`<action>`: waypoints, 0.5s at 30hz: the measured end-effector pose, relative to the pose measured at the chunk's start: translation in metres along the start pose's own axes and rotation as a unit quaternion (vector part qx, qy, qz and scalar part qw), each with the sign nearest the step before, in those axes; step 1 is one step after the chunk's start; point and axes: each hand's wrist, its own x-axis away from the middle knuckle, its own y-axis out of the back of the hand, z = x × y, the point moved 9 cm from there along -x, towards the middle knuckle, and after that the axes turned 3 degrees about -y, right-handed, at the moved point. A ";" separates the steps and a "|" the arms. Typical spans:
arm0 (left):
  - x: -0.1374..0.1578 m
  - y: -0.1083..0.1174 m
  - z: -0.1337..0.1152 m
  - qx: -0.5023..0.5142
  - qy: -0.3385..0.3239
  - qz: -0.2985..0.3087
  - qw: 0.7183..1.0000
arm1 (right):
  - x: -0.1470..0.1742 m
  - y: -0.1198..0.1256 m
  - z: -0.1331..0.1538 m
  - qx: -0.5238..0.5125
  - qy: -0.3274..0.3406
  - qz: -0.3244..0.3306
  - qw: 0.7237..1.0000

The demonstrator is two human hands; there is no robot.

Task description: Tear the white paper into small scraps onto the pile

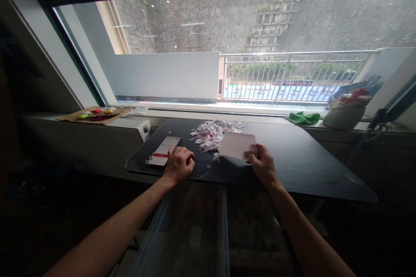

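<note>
My left hand (180, 163) rests at the near edge of the dark table (308, 160), its fingers curled. One fingertip reaches onto the lit screen of a phone (167, 147) lying face up. Between thumb and fingers, my right hand (264, 164) grips a pale, flat, rounded-corner scraper-like card (237, 143) by its right end. The card is tilted up at the right side of a heap of torn paper scraps (209, 134) and hides part of it. A few loose scraps (216, 156) lie in front of the heap.
Below the table's near edge stands a clear plastic bin (224, 225). A radiator (130, 127) is at the left, beside cardboard (69, 115) with colourful items. On the sill at right are a green cloth (303, 117) and a pale container (344, 114). A window spans the back.
</note>
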 end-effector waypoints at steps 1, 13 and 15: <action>0.000 0.000 0.000 0.000 0.000 -0.001 1.000 | 0.000 -0.001 0.000 0.005 -0.002 0.004 1.000; 0.001 0.001 0.000 0.004 -0.004 -0.008 1.000 | 0.001 -0.003 0.001 0.018 0.004 0.020 1.000; 0.000 0.001 -0.001 0.004 -0.003 -0.009 1.000 | 0.000 0.003 0.001 0.050 0.006 -0.003 0.999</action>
